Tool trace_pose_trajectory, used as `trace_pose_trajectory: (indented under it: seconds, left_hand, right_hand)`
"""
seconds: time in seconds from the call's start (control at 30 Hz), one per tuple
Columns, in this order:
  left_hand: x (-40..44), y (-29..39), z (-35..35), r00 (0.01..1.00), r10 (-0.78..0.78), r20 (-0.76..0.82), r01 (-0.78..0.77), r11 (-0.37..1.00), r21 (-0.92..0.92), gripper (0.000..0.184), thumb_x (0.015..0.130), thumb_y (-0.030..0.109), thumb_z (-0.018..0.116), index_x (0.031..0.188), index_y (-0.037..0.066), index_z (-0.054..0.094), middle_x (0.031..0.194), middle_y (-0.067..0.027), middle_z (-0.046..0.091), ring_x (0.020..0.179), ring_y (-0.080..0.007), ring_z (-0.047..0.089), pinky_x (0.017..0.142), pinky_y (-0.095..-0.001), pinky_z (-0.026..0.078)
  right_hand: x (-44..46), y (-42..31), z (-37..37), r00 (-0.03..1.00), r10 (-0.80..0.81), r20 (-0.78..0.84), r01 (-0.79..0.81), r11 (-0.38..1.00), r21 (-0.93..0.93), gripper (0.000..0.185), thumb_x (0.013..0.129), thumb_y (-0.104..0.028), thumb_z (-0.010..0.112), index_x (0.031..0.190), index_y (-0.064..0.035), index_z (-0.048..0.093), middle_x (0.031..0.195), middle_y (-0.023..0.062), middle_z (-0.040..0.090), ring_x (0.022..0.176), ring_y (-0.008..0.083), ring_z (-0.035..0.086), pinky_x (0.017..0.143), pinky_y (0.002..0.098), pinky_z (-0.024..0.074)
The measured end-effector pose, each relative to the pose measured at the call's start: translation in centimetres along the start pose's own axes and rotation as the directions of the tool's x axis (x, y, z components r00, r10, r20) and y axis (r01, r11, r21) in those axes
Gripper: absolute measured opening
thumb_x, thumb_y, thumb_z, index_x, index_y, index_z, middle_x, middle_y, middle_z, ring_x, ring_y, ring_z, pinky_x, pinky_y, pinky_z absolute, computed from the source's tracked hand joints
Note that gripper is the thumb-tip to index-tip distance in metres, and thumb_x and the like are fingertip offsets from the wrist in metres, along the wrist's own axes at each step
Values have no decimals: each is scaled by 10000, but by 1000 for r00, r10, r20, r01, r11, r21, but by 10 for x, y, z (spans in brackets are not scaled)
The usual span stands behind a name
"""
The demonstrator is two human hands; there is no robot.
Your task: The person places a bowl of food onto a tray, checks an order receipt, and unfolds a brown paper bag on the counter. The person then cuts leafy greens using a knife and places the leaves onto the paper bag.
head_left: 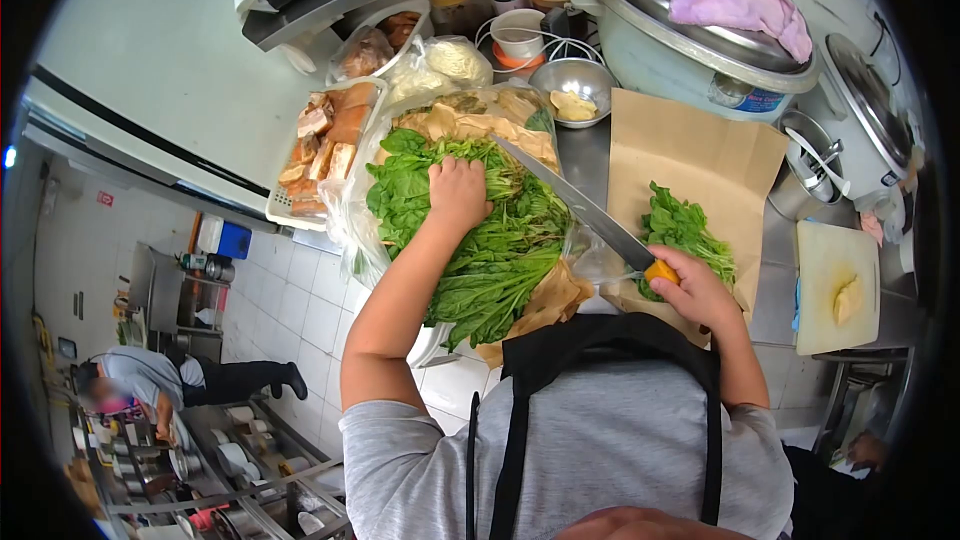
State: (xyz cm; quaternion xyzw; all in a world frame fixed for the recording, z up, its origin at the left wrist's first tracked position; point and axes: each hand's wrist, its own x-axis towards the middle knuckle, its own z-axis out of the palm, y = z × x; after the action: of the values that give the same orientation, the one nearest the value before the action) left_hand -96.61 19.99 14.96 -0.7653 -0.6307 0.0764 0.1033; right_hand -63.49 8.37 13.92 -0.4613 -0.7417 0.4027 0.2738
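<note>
My left hand (pixel 460 195) presses down on a large heap of leafy greens (pixel 500 250), its fingers curled into the leaves. The heap lies on brown paper and a clear plastic bag (pixel 355 230). In my right hand (pixel 695 288) is the yellow-orange handle of a long knife (pixel 590 212); its blade points up and left, with the tip over the greens' upper edge. Beneath and beside the blade, a smaller bunch of greens (pixel 682 230) rests on a sheet of brown paper (pixel 640 140).
A basket of meat pieces (pixel 325 150) stands left of the greens. Behind are a metal bowl (pixel 573 90) and a large rice cooker (pixel 690 40). A cutting board (pixel 838 285) lies at right. Another person (pixel 150 375) works at far left.
</note>
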Motion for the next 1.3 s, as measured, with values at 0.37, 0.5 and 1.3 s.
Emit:
trace_pose_trajectory:
  seconds: [0.37,0.5,1.3]
  left_hand:
    - [-3,-46,-6,939,-288,-190,142,826,-546,448,602,267,648,987,50,573,982,-119,573,943,-305,494,822,-422,352]
    - [-7,-49,-12,945,-322,-51,190,671,-717,435,609,268,656,976,56,555,814,-112,608,832,-306,546,792,-413,348]
    - [3,2,5,983,-176,55,181,980,-84,198,661,223,624,818,103,627,784,-77,633,874,-240,554,760,-389,345]
  right_hand:
    - [2,-7,0,1000,13,3,-13,1000,-15,374,777,-150,589,1119,-30,497,1011,174,576,919,322,556,779,340,439]
    - [7,-11,4,1000,-26,3,26,999,-20,369,778,-159,587,1117,-41,502,1017,169,570,912,318,557,765,341,445]
    - [49,-51,54,925,314,215,-204,886,-416,345,824,-183,448,1144,-82,366,935,227,550,786,386,576,659,468,455]
